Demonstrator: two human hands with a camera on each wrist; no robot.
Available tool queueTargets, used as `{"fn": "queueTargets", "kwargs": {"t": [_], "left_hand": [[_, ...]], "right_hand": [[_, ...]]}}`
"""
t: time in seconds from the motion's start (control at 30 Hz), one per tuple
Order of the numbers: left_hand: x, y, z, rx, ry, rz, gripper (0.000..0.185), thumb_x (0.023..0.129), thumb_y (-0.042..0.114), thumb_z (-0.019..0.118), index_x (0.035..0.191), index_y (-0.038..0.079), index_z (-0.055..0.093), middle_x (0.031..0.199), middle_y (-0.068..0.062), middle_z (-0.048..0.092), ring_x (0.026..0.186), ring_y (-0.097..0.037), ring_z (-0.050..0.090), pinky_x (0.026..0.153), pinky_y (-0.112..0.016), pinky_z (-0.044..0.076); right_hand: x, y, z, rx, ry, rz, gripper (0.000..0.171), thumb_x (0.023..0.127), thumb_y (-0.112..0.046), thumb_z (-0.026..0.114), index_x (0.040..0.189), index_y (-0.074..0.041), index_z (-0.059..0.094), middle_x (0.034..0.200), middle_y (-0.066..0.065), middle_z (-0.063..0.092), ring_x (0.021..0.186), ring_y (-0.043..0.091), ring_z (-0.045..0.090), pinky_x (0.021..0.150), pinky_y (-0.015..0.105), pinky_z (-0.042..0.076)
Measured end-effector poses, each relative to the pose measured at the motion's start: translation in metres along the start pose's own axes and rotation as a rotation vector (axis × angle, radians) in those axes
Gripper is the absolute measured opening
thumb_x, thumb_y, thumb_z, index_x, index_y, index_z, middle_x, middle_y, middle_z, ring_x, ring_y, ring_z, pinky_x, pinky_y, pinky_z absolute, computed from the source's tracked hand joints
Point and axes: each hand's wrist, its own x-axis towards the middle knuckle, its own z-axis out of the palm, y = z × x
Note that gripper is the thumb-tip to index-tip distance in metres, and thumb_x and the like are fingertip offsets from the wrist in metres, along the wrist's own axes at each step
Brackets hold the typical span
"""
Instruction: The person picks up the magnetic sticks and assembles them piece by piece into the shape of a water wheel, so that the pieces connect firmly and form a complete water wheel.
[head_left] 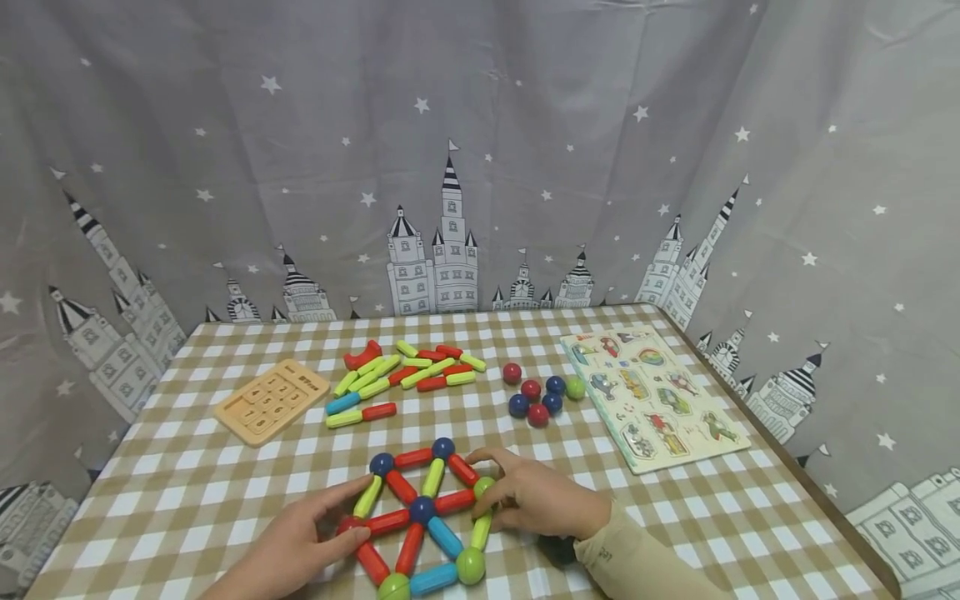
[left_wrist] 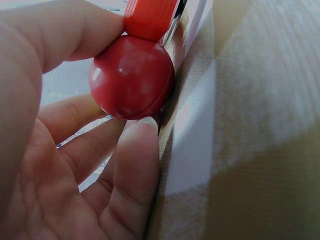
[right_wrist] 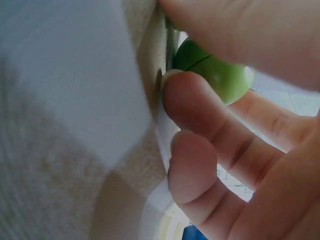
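A flat wheel of magnetic rods and balls lies near the front of the table, a dark blue ball (head_left: 422, 509) at its hub. Red, lime and light blue rods form its spokes and rim. At its left corner my left hand (head_left: 300, 533) grips a red ball (left_wrist: 132, 77), thumb on one side and fingers round the other; a red rod (left_wrist: 150, 19) adjoins that ball. My right hand (head_left: 546, 497) holds the green ball (right_wrist: 231, 82) at the right corner between thumb and bent fingers. Two more green balls (head_left: 470, 566) mark the near corners.
Behind the wheel lie loose lime, red and blue rods (head_left: 426, 383) and a red curved piece (head_left: 363, 356). Loose balls (head_left: 531, 389) are grouped right of them. A wooden number puzzle (head_left: 272, 402) is at left, a picture puzzle board (head_left: 660, 396) at right, near the table edge.
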Motion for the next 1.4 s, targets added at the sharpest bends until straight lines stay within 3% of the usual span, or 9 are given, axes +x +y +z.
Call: {"fn": "queueTargets", "kwargs": {"t": [0.23,0.6,0.87,1.1,1.4], "left_hand": [[-0.001,-0.001,0.000,-0.006,0.004,-0.013,0.071,0.087,0.047,0.080,0.149,0.025,0.055,0.128,-0.001,0.067,0.094,-0.017,0.059,0.071,-0.028,0.051],[-0.002,-0.003,0.001,-0.015,-0.007,-0.001,0.070,0.087,0.047,0.080,0.149,0.025,0.055,0.125,0.000,0.067,0.093,-0.018,0.058,0.070,-0.027,0.050],[-0.001,0.000,0.000,0.003,-0.004,0.022,0.069,0.088,0.046,0.079,0.149,0.026,0.054,0.124,-0.001,0.067,0.091,-0.017,0.059,0.069,-0.026,0.050],[-0.001,0.002,0.000,0.005,-0.002,0.022,0.068,0.089,0.046,0.079,0.149,0.026,0.055,0.123,-0.001,0.068,0.092,-0.017,0.060,0.070,-0.026,0.051],[0.000,0.000,-0.001,0.008,0.000,0.018,0.069,0.088,0.048,0.079,0.149,0.026,0.055,0.132,-0.003,0.066,0.095,-0.016,0.060,0.076,-0.029,0.052]], "right_hand": [[0.003,-0.001,0.001,-0.081,-0.046,-0.007,0.027,0.092,-0.026,0.078,0.116,-0.037,0.076,0.168,0.005,0.028,0.125,0.009,0.059,0.097,0.024,0.052],[-0.002,-0.002,0.000,-0.005,-0.051,-0.002,0.024,0.093,-0.026,0.075,0.115,-0.035,0.076,0.167,0.003,0.030,0.131,0.012,0.055,0.105,0.026,0.049],[-0.003,-0.008,-0.001,-0.087,0.036,-0.034,0.021,0.089,-0.023,0.080,0.110,-0.025,0.079,0.134,0.003,0.047,0.099,0.003,0.057,0.087,0.012,0.049],[-0.004,-0.010,-0.001,-0.259,0.073,-0.067,0.023,0.086,-0.029,0.083,0.108,-0.030,0.080,0.126,-0.002,0.057,0.102,0.006,0.054,0.087,0.015,0.048],[-0.002,-0.008,-0.004,-0.208,0.095,-0.101,0.027,0.084,-0.028,0.084,0.111,-0.028,0.081,0.121,-0.004,0.059,0.101,0.005,0.052,0.087,0.014,0.046]]}}
